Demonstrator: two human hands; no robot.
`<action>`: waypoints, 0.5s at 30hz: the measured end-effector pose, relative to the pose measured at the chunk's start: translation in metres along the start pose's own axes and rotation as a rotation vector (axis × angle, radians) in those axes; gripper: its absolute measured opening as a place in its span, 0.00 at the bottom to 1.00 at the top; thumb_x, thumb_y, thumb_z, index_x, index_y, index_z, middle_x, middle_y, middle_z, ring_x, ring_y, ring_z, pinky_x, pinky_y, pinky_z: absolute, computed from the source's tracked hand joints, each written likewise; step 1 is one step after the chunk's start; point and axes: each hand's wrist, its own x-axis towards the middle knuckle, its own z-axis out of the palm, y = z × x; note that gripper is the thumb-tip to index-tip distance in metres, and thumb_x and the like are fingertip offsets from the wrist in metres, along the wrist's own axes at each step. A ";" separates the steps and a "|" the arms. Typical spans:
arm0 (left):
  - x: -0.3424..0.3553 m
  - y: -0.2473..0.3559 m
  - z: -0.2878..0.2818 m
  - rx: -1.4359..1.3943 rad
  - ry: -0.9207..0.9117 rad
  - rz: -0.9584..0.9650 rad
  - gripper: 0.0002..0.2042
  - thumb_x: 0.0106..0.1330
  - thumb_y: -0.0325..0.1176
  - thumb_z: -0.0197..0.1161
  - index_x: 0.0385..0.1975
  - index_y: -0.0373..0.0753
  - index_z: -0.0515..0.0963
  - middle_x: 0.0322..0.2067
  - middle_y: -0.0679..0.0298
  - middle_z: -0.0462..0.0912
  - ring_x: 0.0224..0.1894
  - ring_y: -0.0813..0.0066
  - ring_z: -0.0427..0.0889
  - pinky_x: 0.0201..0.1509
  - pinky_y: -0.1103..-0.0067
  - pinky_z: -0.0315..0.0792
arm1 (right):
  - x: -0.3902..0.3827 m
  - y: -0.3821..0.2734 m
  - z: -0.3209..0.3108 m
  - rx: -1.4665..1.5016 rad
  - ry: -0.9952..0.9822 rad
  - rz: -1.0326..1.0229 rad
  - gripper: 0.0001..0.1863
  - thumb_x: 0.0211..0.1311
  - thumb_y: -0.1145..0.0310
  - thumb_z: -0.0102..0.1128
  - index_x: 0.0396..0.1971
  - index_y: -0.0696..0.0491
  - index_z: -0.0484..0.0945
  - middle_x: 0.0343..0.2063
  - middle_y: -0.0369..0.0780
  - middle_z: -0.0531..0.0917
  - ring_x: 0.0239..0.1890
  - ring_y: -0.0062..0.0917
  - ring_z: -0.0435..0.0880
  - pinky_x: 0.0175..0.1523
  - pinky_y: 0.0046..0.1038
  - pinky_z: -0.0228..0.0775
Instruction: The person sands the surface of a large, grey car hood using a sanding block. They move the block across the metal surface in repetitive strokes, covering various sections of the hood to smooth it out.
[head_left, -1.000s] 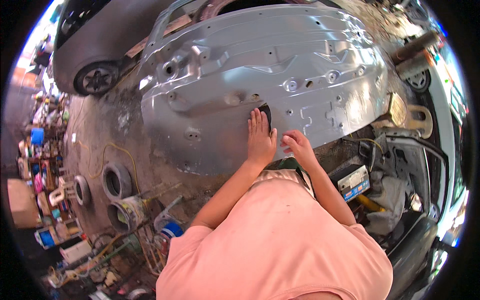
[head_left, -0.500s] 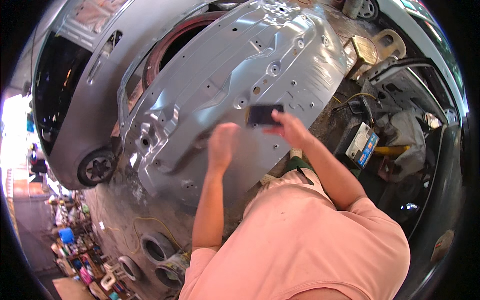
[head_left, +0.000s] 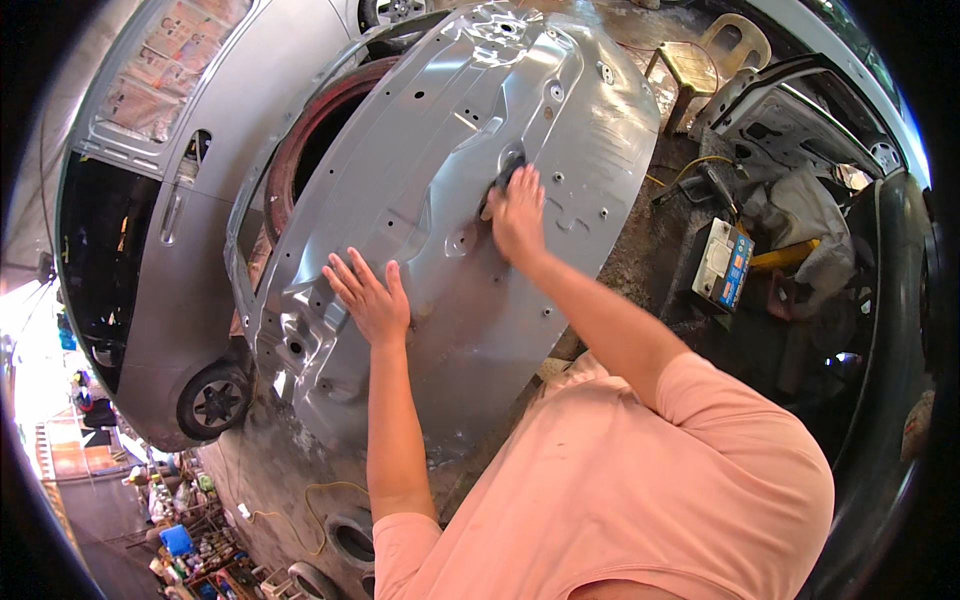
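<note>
A large silver-grey car body panel (head_left: 420, 270) with pressed ridges and holes lies in front of me. My left hand (head_left: 372, 300) rests flat on it near the left side, fingers spread and nothing in it. Farther off and to the right, my right hand (head_left: 520, 215) presses a dark piece of sandpaper (head_left: 511, 168) against the panel. Most of that piece is hidden under the palm and fingers; only its dark far end shows past them.
A reddish tire (head_left: 290, 180) lies under the panel's far left side. The grey car (head_left: 235, 130) stands on the left. To the right are a car battery (head_left: 722, 265), a stool (head_left: 684, 70) and a detached car door (head_left: 800, 120). A yellow hose (head_left: 312, 515) and tires (head_left: 352, 540) lie on the floor.
My left hand has opened and moved left onto the panel. My right hand has carried the sandpaper farther forward and left, pressing it down on the metal. The view has shifted.
</note>
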 end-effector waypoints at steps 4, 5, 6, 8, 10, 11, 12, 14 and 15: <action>0.001 0.002 0.001 0.037 -0.005 -0.006 0.38 0.81 0.57 0.46 0.80 0.35 0.51 0.81 0.42 0.43 0.83 0.39 0.38 0.82 0.51 0.48 | -0.011 -0.012 0.002 -0.022 -0.057 -0.034 0.42 0.76 0.56 0.55 0.75 0.72 0.52 0.77 0.65 0.51 0.81 0.58 0.47 0.83 0.53 0.39; 0.002 0.004 0.000 0.041 -0.011 -0.004 0.38 0.81 0.56 0.46 0.80 0.34 0.52 0.80 0.42 0.44 0.83 0.39 0.38 0.83 0.51 0.47 | -0.051 -0.020 0.003 -0.051 -0.096 -0.110 0.42 0.77 0.56 0.54 0.75 0.72 0.52 0.77 0.65 0.51 0.81 0.58 0.47 0.83 0.53 0.39; 0.001 0.003 -0.001 0.050 -0.021 -0.009 0.37 0.81 0.55 0.46 0.79 0.33 0.52 0.80 0.41 0.45 0.82 0.39 0.38 0.83 0.51 0.46 | -0.078 -0.026 0.004 -0.077 -0.143 -0.187 0.42 0.77 0.55 0.53 0.75 0.72 0.52 0.77 0.65 0.51 0.81 0.58 0.47 0.83 0.52 0.39; -0.002 0.000 -0.003 0.043 -0.030 -0.026 0.37 0.81 0.55 0.46 0.80 0.33 0.51 0.80 0.41 0.44 0.82 0.39 0.38 0.83 0.51 0.46 | -0.090 -0.023 -0.008 -0.061 -0.275 -0.238 0.41 0.77 0.56 0.53 0.74 0.73 0.53 0.76 0.65 0.53 0.80 0.59 0.49 0.82 0.53 0.41; -0.002 -0.002 -0.003 0.041 -0.012 -0.025 0.38 0.81 0.55 0.45 0.80 0.33 0.50 0.80 0.41 0.44 0.83 0.39 0.37 0.83 0.51 0.45 | -0.071 -0.012 -0.014 -0.088 -0.241 -0.234 0.40 0.77 0.56 0.53 0.73 0.73 0.55 0.76 0.65 0.54 0.80 0.59 0.50 0.82 0.54 0.42; 0.000 -0.001 0.000 0.036 0.008 -0.012 0.38 0.82 0.56 0.45 0.80 0.33 0.50 0.80 0.41 0.44 0.83 0.39 0.37 0.83 0.51 0.45 | -0.031 0.005 -0.010 -0.130 -0.139 -0.202 0.40 0.77 0.55 0.53 0.72 0.73 0.56 0.76 0.65 0.55 0.80 0.59 0.51 0.82 0.54 0.42; 0.000 0.000 0.001 0.037 0.024 0.004 0.38 0.82 0.56 0.45 0.80 0.33 0.50 0.80 0.41 0.44 0.83 0.39 0.37 0.83 0.52 0.45 | -0.007 0.017 -0.008 -0.167 -0.038 -0.164 0.40 0.77 0.55 0.54 0.72 0.73 0.57 0.76 0.65 0.55 0.80 0.58 0.51 0.82 0.54 0.42; 0.003 0.002 0.001 0.059 -0.004 -0.002 0.38 0.82 0.56 0.45 0.80 0.33 0.49 0.80 0.40 0.44 0.83 0.38 0.37 0.83 0.52 0.45 | 0.009 0.023 -0.009 -0.147 -0.025 -0.129 0.39 0.76 0.56 0.54 0.72 0.73 0.57 0.76 0.65 0.56 0.80 0.58 0.52 0.82 0.54 0.43; 0.004 0.003 0.001 0.069 -0.018 -0.004 0.38 0.82 0.56 0.45 0.80 0.32 0.49 0.80 0.39 0.44 0.83 0.38 0.37 0.83 0.52 0.45 | 0.011 0.025 -0.009 -0.137 -0.018 -0.111 0.39 0.76 0.56 0.54 0.71 0.73 0.58 0.75 0.64 0.56 0.79 0.58 0.52 0.82 0.54 0.43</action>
